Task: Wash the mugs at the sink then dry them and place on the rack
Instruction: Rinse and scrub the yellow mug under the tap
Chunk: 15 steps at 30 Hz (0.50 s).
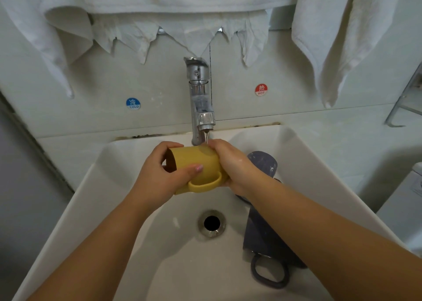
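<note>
I see the yellow mug [195, 163] lying on its side between my two hands, its long axis running left to right, mouth pointing left and base to the right. Its handle [205, 184] hangs off the near, lower side, toward me.

My left hand [159, 177] wraps the mouth end, fingers curled over the far side of the rim and thumb [194, 170] pressed across the near wall just above the handle. My right hand [230, 163] is closed round the base end, fingers curled over the top of it. So both hands are clamped on the mug, which spans the gap between them, above the sink [319, 163] basin.

Directly above my right fingers, the tap [201, 99] runs a thin stream of water [206, 137] that lands where those fingers meet the mug.

I count one yellow mug and two dark blue-grey ones. One dark mug [262, 163] lies just right of and behind my right hand; the other dark mug [262, 239] lies under my right forearm, its handle toward me. The drain [212, 223] sits below the held mug, nearer me.

On the wall behind the tap are one blue COLD sticker [133, 103] and one red HOT sticker [261, 89], with white towels [159, 8] hung above.
</note>
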Each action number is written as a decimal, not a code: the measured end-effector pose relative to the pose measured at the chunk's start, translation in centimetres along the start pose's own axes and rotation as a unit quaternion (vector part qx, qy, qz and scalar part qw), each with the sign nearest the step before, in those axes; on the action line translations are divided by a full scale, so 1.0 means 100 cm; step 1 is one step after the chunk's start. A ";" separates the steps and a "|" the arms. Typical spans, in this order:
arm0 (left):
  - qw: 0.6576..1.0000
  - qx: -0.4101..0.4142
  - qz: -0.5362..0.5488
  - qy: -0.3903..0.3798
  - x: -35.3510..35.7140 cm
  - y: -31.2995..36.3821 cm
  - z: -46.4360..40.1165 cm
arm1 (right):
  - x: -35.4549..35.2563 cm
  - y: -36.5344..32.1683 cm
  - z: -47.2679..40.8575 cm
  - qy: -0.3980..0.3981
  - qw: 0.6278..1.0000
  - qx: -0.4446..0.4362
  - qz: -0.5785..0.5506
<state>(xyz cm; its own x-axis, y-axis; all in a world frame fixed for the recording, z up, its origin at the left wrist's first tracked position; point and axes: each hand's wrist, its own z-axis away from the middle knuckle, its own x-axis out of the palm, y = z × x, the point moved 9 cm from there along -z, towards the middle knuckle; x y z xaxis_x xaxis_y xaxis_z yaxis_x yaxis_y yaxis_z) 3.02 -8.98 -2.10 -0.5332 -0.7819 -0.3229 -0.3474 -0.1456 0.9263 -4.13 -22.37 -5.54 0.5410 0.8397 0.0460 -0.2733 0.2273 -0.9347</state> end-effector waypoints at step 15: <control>0.999 0.026 -0.044 -0.010 0.000 0.005 0.003 | 0.005 0.015 -0.002 -0.015 0.998 0.046 -0.029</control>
<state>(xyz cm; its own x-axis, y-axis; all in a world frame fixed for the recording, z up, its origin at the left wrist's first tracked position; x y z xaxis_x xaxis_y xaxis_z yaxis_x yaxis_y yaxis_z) 2.62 -8.86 -1.71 -0.5137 -0.7557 -0.4063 -0.4327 -0.1807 0.8832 -4.15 -21.68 -6.98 0.5347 0.8379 0.1099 -0.3150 0.3183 -0.8941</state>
